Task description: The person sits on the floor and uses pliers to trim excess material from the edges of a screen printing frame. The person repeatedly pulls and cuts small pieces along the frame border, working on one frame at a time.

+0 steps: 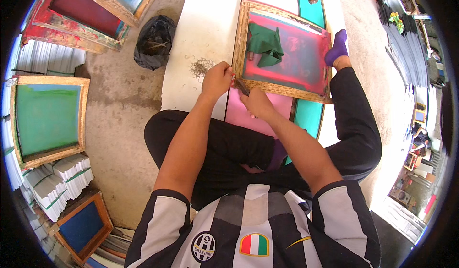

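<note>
My left hand is closed near the near left corner of a wooden-framed printing screen. A small reddish bit shows at its fingertips, too small to name. My right hand is wrapped round a dark hand tool that looks like pliers; its tip points at the left fingertips, beside the frame's corner. The screen's mesh is pink and bluish, and a crumpled green cloth lies on it. Left of my left hand, a pile of small dark curled bits lies on the white tabletop.
Pink and teal sheets lie under the screen. Beside the table's left edge stands a black plastic bag. More framed screens and bundled paper stacks fill the left. My purple-socked foot rests right of the screen.
</note>
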Available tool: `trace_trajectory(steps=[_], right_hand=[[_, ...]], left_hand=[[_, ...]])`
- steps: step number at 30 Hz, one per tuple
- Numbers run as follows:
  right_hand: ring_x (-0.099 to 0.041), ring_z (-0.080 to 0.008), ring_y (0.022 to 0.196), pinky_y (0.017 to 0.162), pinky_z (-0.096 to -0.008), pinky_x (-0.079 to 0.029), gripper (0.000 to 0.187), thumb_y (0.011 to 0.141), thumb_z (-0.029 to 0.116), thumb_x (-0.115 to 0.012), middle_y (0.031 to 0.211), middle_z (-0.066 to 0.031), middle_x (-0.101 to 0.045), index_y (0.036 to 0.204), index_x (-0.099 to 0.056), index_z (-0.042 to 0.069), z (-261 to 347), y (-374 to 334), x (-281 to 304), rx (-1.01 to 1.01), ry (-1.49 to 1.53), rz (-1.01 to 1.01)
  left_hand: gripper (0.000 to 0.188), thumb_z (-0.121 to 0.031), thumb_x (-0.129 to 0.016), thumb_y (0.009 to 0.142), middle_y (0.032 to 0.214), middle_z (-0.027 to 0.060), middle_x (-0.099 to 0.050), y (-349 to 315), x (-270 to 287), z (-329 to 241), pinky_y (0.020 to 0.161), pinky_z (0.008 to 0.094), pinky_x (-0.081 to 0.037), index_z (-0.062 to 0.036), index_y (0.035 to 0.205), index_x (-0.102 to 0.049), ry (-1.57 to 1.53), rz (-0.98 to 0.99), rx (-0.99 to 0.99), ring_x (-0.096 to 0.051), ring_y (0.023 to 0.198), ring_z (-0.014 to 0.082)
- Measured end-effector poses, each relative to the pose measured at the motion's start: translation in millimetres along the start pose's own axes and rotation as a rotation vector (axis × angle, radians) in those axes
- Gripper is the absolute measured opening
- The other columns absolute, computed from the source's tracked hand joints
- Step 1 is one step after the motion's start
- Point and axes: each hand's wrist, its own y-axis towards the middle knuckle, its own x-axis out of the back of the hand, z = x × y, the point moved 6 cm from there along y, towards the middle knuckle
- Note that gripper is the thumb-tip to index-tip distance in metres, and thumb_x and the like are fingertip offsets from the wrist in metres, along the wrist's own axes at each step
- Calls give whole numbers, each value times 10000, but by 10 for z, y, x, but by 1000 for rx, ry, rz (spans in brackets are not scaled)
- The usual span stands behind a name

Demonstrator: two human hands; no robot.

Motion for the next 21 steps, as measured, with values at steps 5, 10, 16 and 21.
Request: trace_trajectory(steps=[5, 10, 16, 21], right_hand=[[-713, -430, 733, 694, -528, -564, 359, 928, 288, -594, 805, -283, -699, 970, -660, -62, -250, 79, -246, 58, -323, -282], [-688, -487, 884, 804, -579, -534, 378, 939, 330, -590, 884, -306, -701, 1016, -662, -33, -202, -19, -305, -8, -232, -345], [-682, -495, 856, 783, -588, -528, 365, 955, 350, -595, 865, -301, -698, 1014, -668, -3, 46, -136, -419, 48, -213, -291], [-735, -358, 841, 694, -484, -559, 383, 958, 365, -652, 870, -233, -723, 1000, -678, -15, 92, -118, -496, 147, -67, -22]], left_hand=[[267, -227, -581, 983, 878, 235, -715, 12, -24, 0, 774, 462, -533, 17, 971, -689, 48, 7, 8, -710, 879, 385], [335, -296, -641, 959, 842, 195, -732, -27, -29, 67, 711, 406, -539, 31, 950, -710, -9, 101, 49, -717, 762, 302], [335, -321, -704, 920, 771, 85, -711, -140, -17, 208, 554, 313, -469, 12, 902, -742, -252, 344, 320, -609, 614, 166], [285, -280, -738, 882, 749, 74, -689, -163, 126, 393, 524, 302, -435, 4, 896, -744, -366, 303, 515, -569, 589, 143]])
